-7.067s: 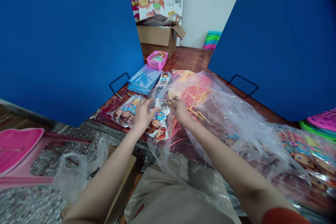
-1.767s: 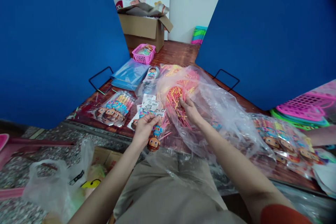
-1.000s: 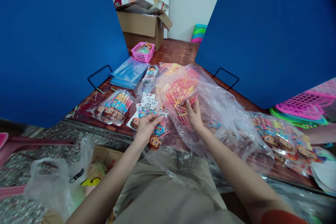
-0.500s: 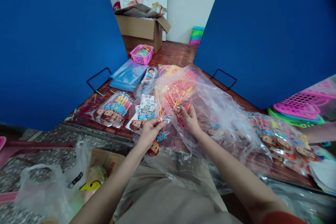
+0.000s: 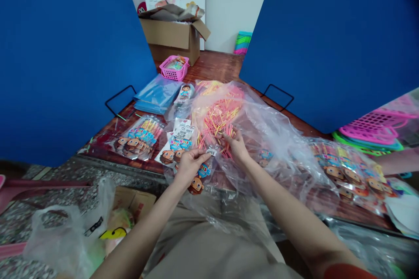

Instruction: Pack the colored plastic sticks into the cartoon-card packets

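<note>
My left hand [image 5: 190, 166] is closed in a pinch on a small printed packet [image 5: 197, 183] with a cartoon face and blue lettering, which hangs below the fingers. My right hand [image 5: 236, 146] is at the near edge of a heap of thin pink and yellow sticks [image 5: 220, 113]. Its thumb and fingers are closed around some of these sticks. The heap lies in a large clear plastic bag [image 5: 271, 126] spread over the table. Left of my hands lie loose printed cards [image 5: 175, 146] and a fan of filled packets [image 5: 139, 137].
Blue panels [image 5: 65, 61] stand at both sides. Behind are blue plastic sleeves [image 5: 157, 93], a pink basket [image 5: 174, 69] and a cardboard box [image 5: 168, 35]. More filled packets [image 5: 347, 168] lie right, near another person's arm [image 5: 397, 162]. A carrier bag [image 5: 55, 239] sits low left.
My left hand has moved slightly right with the packet, closer to the sticks. My right hand's fingers have shifted a little among the sticks. The view has tilted slightly.
</note>
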